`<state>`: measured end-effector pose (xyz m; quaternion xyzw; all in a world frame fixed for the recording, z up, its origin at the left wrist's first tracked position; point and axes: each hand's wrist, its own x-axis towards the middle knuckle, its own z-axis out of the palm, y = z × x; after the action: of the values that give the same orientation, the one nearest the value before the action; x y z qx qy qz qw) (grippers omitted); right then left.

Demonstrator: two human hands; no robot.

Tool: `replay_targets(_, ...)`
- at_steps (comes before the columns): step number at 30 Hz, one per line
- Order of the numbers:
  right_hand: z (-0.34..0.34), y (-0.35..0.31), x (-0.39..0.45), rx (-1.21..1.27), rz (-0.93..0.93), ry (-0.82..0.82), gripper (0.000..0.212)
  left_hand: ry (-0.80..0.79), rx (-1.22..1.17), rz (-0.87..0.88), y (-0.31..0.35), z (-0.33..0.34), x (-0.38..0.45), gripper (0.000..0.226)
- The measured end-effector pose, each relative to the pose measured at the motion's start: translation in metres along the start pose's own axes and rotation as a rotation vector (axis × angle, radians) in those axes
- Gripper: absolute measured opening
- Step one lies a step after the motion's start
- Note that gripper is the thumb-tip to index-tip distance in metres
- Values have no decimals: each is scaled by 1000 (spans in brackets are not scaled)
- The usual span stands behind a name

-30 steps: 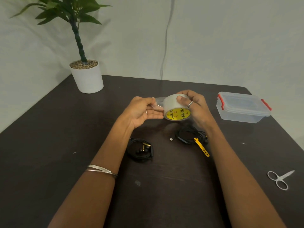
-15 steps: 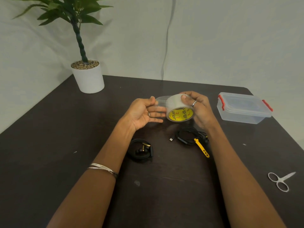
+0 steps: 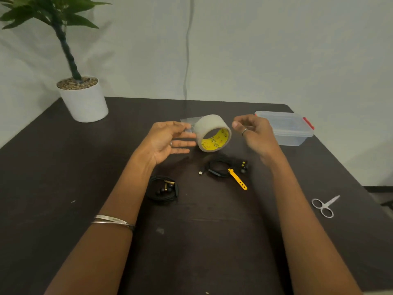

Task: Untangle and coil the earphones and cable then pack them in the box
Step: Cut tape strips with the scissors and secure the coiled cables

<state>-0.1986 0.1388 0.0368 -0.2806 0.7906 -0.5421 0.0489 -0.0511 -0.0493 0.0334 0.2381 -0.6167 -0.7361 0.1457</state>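
A roll of clear tape (image 3: 212,133) with a yellow core hangs above the dark table (image 3: 63,167). My left hand (image 3: 168,141) pinches its loose end between thumb and forefinger, the other fingers straight. My right hand (image 3: 253,133) hovers just right of the roll, fingers loosely curled and holding nothing. On the table below lie coiled black earphones (image 3: 162,189) and a coiled black cable (image 3: 221,168) with a yellow tie (image 3: 238,180). The clear plastic box (image 3: 289,128) with red clips stands at the far right, its lid on.
Small scissors (image 3: 324,206) lie near the table's right edge. A white pot with a green plant (image 3: 83,101) stands at the far left corner. A thin cord hangs down the wall behind the table.
My right hand has let go of the tape roll and moved right. The roll now tilts and hangs from the strip in my left hand.
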Motion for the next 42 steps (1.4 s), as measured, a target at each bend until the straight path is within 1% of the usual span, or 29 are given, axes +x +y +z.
replay_targets(2, -26, 4, -18, -111, 77, 31, 9, 8, 4, 10, -2, 2, 2, 16)
replay_targets(3, -38, 7, -29, -179, 132, 71, 8, 8, 6, 16, -3, 4, 3, 14)
replay_targets(5, -63, 17, -55, -410, 302, 207, 18, 3, 6, 23, -6, 8, 4, 12)
replay_targets(8, -77, 26, -92, -784, 552, 399, 36, -7, -3, 36, -8, 13, 4, 11)
replay_targets(9, -77, 30, -100, -854, 618, 435, 39, -12, -3, 39, -7, 15, 4, 11)
replay_targets(11, -77, 40, -114, -916, 729, 484, 43, -26, -2, 43, -7, 20, 3, 12)
replay_targets(12, -76, 44, -118, -932, 748, 482, 40, -33, 0, 46, -7, 21, 2, 12)
replay_targets(14, -73, 46, -121, -997, 663, 426, 24, -48, 3, 42, -9, 24, 1, 12)
replay_targets(16, -68, 45, -119, -1046, 498, 322, 12, -58, 4, 34, -12, 28, -1, 12)
replay_targets(17, -65, 42, -116, -1045, 417, 269, 10, -61, 2, 32, -13, 29, -2, 12)
replay_targets(18, -64, 41, -112, -1041, 338, 235, 19, -64, -3, 32, -14, 30, -2, 12)
replay_targets(19, -63, 40, -108, -1024, 280, 211, 22, -64, -9, 31, -15, 31, -2, 12)
replay_targets(21, -65, 37, -101, -972, 214, 204, 15, -64, -20, 32, -14, 30, -3, 12)
replay_targets(22, -66, 34, -98, -950, 217, 202, 13, -64, -21, 32, -14, 30, -3, 13)
replay_targets(25, -67, 26, -90, -828, 293, 192, 6, -61, -21, 29, -13, 29, -4, 13)
replay_targets(28, -62, 23, -80, -717, 433, 130, 12, -61, -27, 25, -14, 29, -4, 12)
replay_targets(30, -56, 25, -73, -604, 445, 80, 15, -62, -26, 21, -13, 29, -4, 13)
replay_targets(32, -49, 20, -69, -374, 385, 93, 21, -69, -27, 19, -12, 29, -4, 13)
replay_targets(35, -36, -8, -61, 15, 233, 150, 30, -90, -46, 21, -10, 26, -4, 13)
replay_targets(37, -22, -32, -54, 237, 154, 130, 31, -111, -59, 14, -8, 23, -5, 13)
replay_targets(38, -14, -41, -50, 303, 126, 107, 30, -121, -65, 8, -7, 23, -5, 13)
replay_targets(40, 4, -52, -39, 338, 80, 62, 30, -127, -78, 5, -5, 20, -5, 13)
replay_targets(42, 21, -57, -27, 250, 18, 45, 34, -127, -97, 9, -4, 18, -6, 12)
